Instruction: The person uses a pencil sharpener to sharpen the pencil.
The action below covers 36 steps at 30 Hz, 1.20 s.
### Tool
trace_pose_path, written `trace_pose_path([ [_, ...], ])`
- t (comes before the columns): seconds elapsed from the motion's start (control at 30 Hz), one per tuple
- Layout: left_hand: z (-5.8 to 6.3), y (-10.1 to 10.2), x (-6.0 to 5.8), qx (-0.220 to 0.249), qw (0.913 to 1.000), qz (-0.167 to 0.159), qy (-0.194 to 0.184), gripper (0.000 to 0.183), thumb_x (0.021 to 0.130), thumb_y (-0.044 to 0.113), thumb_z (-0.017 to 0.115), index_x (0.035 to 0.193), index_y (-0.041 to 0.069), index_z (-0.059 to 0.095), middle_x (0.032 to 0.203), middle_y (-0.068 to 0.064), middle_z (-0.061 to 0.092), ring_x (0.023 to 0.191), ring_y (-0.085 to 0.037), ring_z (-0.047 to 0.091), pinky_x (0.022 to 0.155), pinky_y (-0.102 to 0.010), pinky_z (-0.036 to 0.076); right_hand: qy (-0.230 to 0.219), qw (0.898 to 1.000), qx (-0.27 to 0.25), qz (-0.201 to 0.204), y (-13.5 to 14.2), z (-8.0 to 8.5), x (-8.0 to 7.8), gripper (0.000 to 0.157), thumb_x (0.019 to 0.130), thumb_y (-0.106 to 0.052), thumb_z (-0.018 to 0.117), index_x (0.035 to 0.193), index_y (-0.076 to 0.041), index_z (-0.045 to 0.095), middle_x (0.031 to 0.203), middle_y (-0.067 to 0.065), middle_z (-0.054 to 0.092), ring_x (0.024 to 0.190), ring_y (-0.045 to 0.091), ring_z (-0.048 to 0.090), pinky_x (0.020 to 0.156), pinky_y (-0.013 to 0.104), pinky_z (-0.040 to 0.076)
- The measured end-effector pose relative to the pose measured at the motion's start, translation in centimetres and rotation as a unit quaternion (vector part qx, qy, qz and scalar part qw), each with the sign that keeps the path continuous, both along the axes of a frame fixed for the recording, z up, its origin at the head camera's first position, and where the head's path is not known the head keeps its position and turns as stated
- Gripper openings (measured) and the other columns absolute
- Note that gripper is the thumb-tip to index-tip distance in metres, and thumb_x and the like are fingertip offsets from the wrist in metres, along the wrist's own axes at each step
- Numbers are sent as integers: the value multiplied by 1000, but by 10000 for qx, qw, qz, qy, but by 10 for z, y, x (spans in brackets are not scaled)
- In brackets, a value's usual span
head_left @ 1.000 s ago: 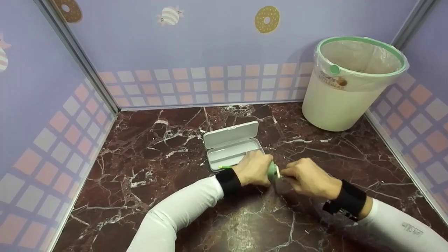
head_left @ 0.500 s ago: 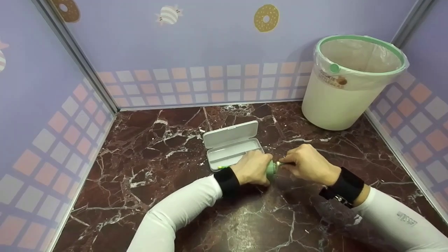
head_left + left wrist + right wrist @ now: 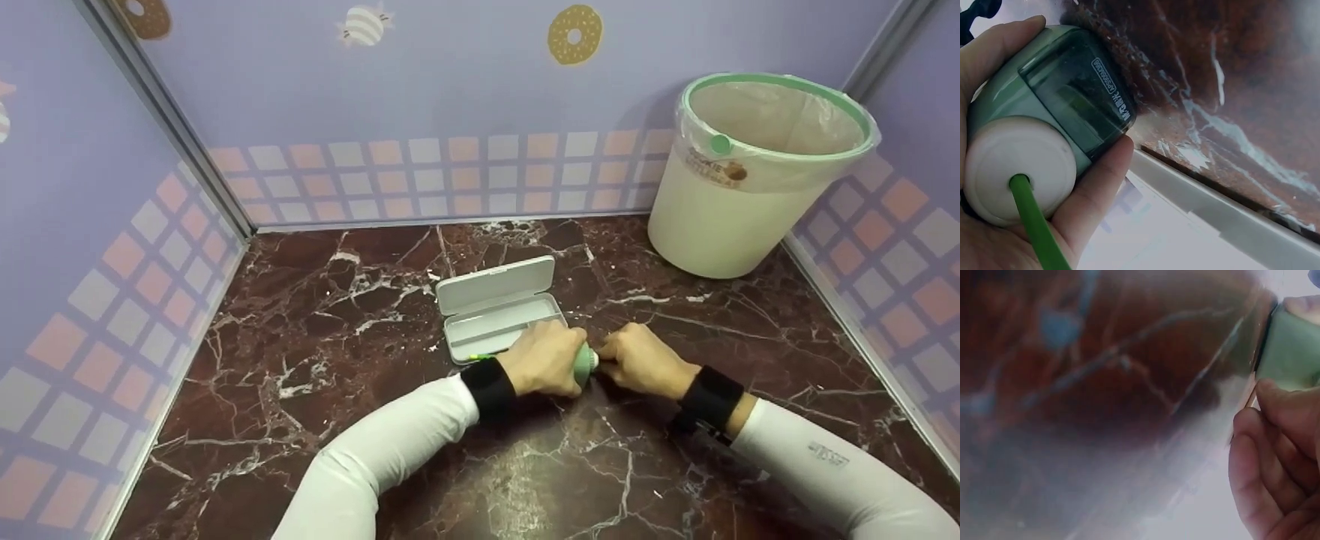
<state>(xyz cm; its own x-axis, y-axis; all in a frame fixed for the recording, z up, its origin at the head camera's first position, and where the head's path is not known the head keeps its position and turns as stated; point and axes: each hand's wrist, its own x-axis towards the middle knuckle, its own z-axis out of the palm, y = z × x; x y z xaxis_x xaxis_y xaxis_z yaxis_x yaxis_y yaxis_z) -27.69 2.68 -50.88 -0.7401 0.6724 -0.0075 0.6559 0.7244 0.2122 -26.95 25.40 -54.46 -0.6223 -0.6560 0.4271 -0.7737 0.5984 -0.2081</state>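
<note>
My left hand (image 3: 541, 358) grips a green pencil sharpener (image 3: 1044, 84) with a crank, its fingers and thumb wrapped round the body. The sharpener has a dark see-through shavings window and a round pale front. A green pencil (image 3: 1039, 225) sits in the hole of that front and points back past the left wrist. On the sharpener's other side, my right hand (image 3: 645, 361) has its fingers curled at the crank, which they mostly hide in the head view. From the right wrist, those curled fingers (image 3: 1258, 467) show close to the green body.
Just behind the left hand lies an open, pale grey pencil case (image 3: 495, 289) with its lid raised. A cream bin (image 3: 720, 217) with a green rim and a plastic liner stands at the back right. Patterned wall panels (image 3: 450, 90) enclose the dark marbled tabletop (image 3: 360, 315).
My right hand rises slightly, then comes down and in to the left against the sharpener as the crank turns. My left hand, the sharpener and the pencil case stay nearly in place.
</note>
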Motion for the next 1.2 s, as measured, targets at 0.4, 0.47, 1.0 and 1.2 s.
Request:
trace_pose_path([
  [0.4,0,1,1,-35,9999,52,142,49,72,40,100,104,18,69,91,1,73,75,-16,65,65,-30,59,111,9981,528,-307,-11,1,24,23,78,1,87,68,-13,72,66,-1,65,56,19,66,51,40,55],
  [0.47,0,1,1,-65,9998,67,151,49,72,40,100,103,18,69,91,1,74,75,-17,66,66,-31,59,-41,9969,700,-368,-13,4,30,24,78,1,85,67,-14,69,66,-2,64,56,20,65,50,41,55],
  [1.0,3,-2,0,10,9998,218,16,47,72,39,100,103,20,70,89,3,70,75,-15,63,65,-29,56,-495,9966,657,-36,-13,65,46,28,76,-1,88,68,-20,70,60,-12,60,55,1,52,53,28,49],
  [1.2,4,-3,0,103,9998,171,-36,47,72,37,101,100,20,69,87,4,69,74,-14,62,63,-28,53,-717,9945,747,-179,-13,81,39,33,73,-1,89,62,-23,67,59,-15,58,54,-3,40,52,21,40],
])
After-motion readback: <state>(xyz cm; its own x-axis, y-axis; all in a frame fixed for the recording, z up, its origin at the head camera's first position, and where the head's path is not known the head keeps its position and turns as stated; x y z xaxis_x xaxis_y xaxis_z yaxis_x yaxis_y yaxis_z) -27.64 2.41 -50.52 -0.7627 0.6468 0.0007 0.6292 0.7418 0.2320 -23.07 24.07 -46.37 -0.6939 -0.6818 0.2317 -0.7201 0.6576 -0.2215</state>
